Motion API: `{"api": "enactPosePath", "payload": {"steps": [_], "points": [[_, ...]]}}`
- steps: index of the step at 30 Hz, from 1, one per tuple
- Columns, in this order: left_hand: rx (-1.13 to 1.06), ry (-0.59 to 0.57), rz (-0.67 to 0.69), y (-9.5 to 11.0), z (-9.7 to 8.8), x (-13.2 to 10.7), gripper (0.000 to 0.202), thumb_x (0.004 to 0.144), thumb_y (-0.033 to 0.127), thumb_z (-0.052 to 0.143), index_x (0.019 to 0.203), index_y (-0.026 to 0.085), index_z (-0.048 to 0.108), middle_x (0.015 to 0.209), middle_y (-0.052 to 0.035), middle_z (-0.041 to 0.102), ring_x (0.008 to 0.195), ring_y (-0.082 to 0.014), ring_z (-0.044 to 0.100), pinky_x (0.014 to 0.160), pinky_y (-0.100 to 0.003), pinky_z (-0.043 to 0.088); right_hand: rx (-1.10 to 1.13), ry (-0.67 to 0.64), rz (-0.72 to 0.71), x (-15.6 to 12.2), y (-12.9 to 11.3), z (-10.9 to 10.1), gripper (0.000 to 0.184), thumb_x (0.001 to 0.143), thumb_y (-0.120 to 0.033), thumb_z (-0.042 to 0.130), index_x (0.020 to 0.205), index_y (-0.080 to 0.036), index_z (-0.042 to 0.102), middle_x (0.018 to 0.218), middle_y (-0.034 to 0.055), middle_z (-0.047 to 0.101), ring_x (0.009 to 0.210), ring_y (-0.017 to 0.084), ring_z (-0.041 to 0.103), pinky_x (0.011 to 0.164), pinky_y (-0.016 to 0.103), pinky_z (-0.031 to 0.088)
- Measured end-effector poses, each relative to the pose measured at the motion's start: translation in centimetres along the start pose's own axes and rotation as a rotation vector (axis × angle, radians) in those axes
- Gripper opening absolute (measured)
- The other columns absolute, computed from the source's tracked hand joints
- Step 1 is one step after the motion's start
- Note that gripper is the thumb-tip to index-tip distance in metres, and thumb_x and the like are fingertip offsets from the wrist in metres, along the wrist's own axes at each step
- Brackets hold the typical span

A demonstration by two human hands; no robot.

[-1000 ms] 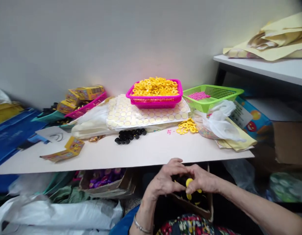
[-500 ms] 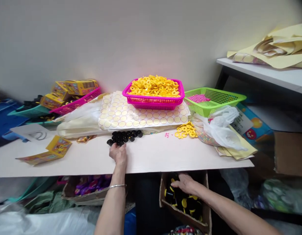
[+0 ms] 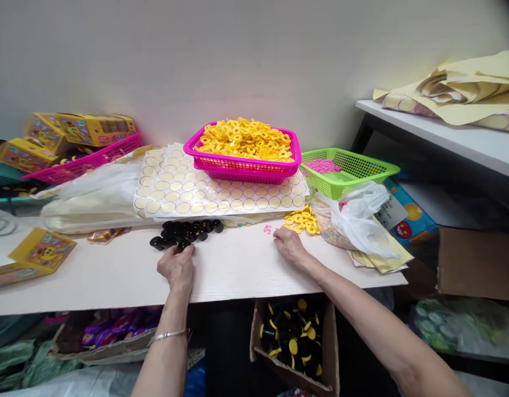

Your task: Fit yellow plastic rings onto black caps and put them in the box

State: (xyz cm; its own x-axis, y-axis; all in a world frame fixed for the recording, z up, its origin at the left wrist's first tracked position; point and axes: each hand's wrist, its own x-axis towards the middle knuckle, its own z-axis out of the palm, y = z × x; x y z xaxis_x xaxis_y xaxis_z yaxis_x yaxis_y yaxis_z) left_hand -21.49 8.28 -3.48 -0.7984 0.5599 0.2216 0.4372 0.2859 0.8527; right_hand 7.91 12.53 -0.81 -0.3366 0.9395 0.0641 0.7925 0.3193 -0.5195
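Note:
My left hand [image 3: 177, 267] rests on the white table [image 3: 114, 275] with its fingertips closed on a black round piece at the near edge of a cluster of black pieces [image 3: 184, 231]. My right hand [image 3: 290, 245] lies on the table further right, fingers curled, fingertips close to a few tiny pink pieces [image 3: 267, 228] and just below a small heap of yellow rings [image 3: 302, 219]. Whether the right fingers hold anything is unclear.
A pink basket of yellow rings [image 3: 244, 144] sits on sticker sheets [image 3: 221, 193]. A green basket [image 3: 347, 171] and a plastic bag [image 3: 356, 218] lie to the right. Yellow boxes [image 3: 83, 129] are at the left. A cardboard box of black-and-yellow parts [image 3: 293, 342] stands under the table.
My hands came apart from in front of me. The left went to the black pieces. The right dipped into the box under the table, then rose to the tabletop near the pink pieces.

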Motion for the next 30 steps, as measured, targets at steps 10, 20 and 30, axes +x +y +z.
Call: {"api": "enactPosePath", "payload": {"steps": [10,20,30], "points": [[-0.292,-0.638,-0.058,4.7,4.8,-10.6,0.035,0.054,0.029,0.067,0.085,0.011,0.064,0.047,0.0069,0.045,0.043,-0.0065,0.042,0.045,-0.019,0.035,-0.186,-0.033,0.017,3.3,0.6,3.7,0.027,0.083,-0.014,0.035,0.097,-0.018,0.058,0.099,0.0081,0.055,0.076,0.017,0.053,0.057,0.026,0.03],[-0.233,-0.682,0.162,4.0,6.8,-11.6,0.031,0.059,0.022,0.063,0.089,0.015,0.064,0.054,0.0063,0.046,0.048,-0.0063,0.04,0.05,-0.019,0.037,-0.173,-0.104,-0.09,1.1,1.3,2.0,0.013,0.082,-0.017,0.043,0.084,-0.018,0.056,0.089,0.0057,0.054,0.079,0.017,0.05,0.063,0.025,0.032],[-0.141,-0.712,0.368,3.8,6.8,-11.4,0.022,0.065,0.017,0.058,0.086,0.02,0.064,0.073,0.0022,0.056,0.058,-0.0084,0.047,0.055,-0.02,0.038,-0.028,-0.086,-0.114,1.6,2.3,2.7,0.015,0.079,-0.016,0.047,0.072,-0.017,0.06,0.08,0.0036,0.052,0.076,0.015,0.049,0.069,0.025,0.035]]}}
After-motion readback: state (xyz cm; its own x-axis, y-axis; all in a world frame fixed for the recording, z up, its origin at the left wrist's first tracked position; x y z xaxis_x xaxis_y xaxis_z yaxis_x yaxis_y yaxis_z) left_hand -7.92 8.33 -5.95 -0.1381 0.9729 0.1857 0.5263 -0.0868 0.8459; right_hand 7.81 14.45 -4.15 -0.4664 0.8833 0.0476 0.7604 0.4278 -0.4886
